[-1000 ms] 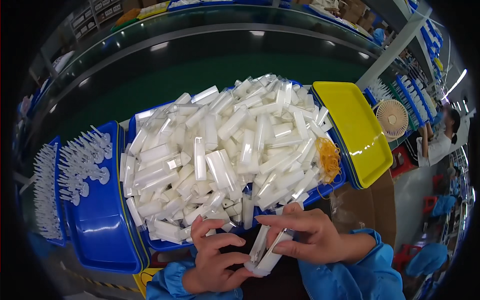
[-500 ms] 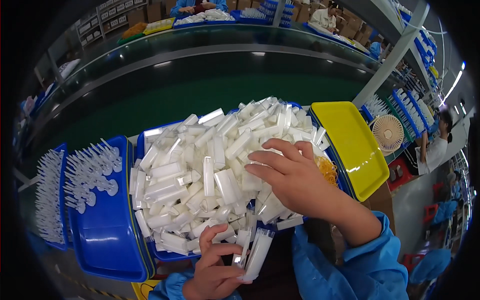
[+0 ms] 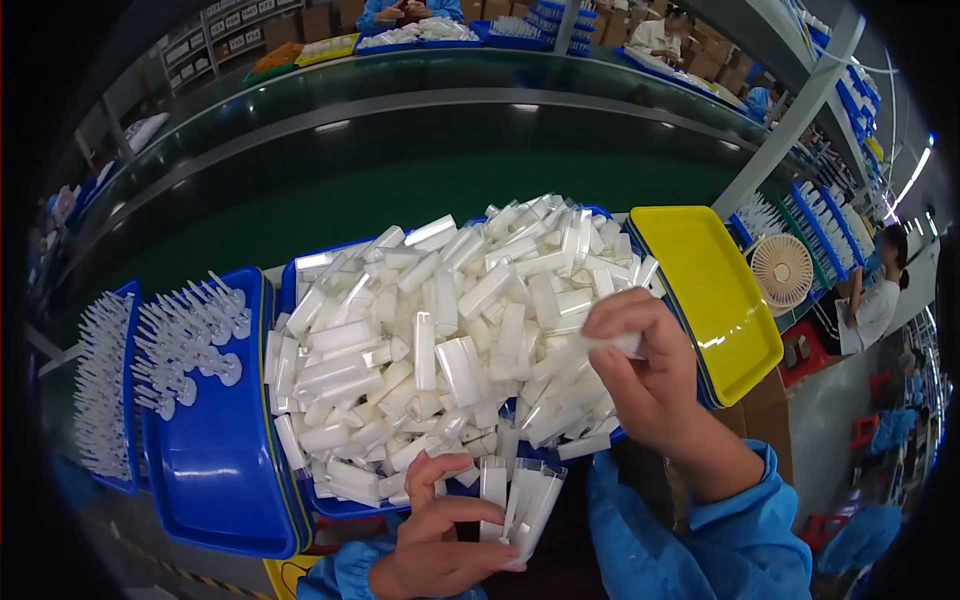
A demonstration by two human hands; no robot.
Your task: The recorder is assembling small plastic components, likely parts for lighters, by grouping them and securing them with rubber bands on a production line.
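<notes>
Both hands point(image 3: 440, 545) point(image 3: 652, 378) apart near tray edge point(image 3: 345, 509)

Middle: clear-wrapped white oblong pieces point(image 3: 424, 350). Left: glossy blue rectangular plastic tray point(image 3: 215, 475). Right: glossy yellow rectangular plastic tray point(image 3: 708, 295), beige round slatted fan point(image 3: 782, 272). Far: dark green flat belt point(image 3: 360, 180). Near: plain blue fabric sleeves point(image 3: 715, 535).

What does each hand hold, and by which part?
Left hand: clear-sleeved white pieces, by their lower ends. Right hand: a white piece; exact hold blurred.
</notes>
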